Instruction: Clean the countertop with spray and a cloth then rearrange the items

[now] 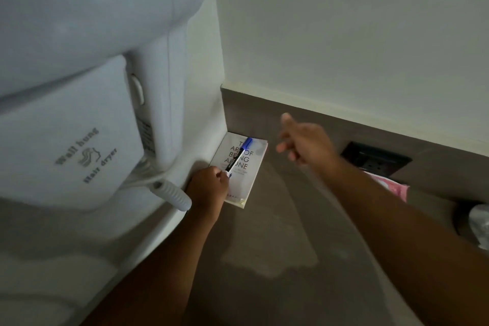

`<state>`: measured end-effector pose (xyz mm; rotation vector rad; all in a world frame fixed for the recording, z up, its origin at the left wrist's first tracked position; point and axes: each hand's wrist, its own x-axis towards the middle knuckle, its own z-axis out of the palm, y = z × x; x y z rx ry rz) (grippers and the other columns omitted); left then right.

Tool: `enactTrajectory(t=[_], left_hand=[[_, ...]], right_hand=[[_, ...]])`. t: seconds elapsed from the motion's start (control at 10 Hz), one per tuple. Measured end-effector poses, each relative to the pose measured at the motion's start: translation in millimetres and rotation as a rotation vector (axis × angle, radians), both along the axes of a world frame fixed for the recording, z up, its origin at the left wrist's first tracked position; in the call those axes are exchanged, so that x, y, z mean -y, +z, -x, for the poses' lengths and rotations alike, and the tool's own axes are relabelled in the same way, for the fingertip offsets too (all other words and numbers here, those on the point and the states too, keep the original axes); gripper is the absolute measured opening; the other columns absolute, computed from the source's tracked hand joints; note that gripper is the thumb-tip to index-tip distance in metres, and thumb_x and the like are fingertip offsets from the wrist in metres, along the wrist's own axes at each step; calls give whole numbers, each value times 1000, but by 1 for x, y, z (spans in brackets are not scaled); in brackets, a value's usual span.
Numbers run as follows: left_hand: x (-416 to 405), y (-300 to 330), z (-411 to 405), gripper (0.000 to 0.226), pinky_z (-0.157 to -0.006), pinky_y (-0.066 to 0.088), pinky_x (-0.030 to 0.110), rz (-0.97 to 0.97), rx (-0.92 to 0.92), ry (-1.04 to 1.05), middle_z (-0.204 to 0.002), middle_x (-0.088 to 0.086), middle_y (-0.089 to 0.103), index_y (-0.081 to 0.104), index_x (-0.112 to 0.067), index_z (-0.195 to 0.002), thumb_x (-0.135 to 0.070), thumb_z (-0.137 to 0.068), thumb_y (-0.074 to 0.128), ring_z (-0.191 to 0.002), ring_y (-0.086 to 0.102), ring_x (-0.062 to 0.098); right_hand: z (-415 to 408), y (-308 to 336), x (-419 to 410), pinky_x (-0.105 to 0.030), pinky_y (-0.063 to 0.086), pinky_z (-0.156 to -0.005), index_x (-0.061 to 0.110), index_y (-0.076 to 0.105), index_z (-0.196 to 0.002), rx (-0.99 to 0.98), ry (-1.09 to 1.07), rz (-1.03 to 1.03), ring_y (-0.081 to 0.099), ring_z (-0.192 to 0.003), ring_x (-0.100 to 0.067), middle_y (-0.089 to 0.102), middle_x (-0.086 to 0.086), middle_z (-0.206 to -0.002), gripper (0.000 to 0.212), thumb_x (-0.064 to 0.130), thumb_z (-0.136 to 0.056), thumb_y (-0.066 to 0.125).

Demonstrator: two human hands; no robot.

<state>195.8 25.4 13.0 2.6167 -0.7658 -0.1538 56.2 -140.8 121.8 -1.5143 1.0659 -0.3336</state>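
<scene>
A white book (251, 174) lies flat on the grey-brown countertop (277, 246), tucked into the corner by the white wall. A marker (239, 155) with a blue cap lies slanted across its cover. My left hand (209, 188) pinches the marker's white lower end at the book's left edge. My right hand (304, 144) hovers above the counter to the right of the book, fingers loosely extended, holding nothing. Faint wet streaks show on the counter surface in front of the book.
A large white wall-hung hair dryer (79, 87) fills the left side, its ribbed cord end (172, 194) close to my left wrist. A black socket plate (375, 159) sits in the backsplash. Below it lie a pink packet (391, 188) and a clear plastic item (480, 225).
</scene>
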Motion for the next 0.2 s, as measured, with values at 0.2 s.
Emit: enactTrajectory(t=[0.2], left_hand=[[0,32,17,32,-60,55,29,-38,40,-12,-103,9,73,69,-10,-104,-34,-96,50,-83,69,24]], right_hand=[[166,161,17,-19,41,-38,24,73,-103,322,37,341,53,-37,-13,74,-9,-71,41,59,-90,55]])
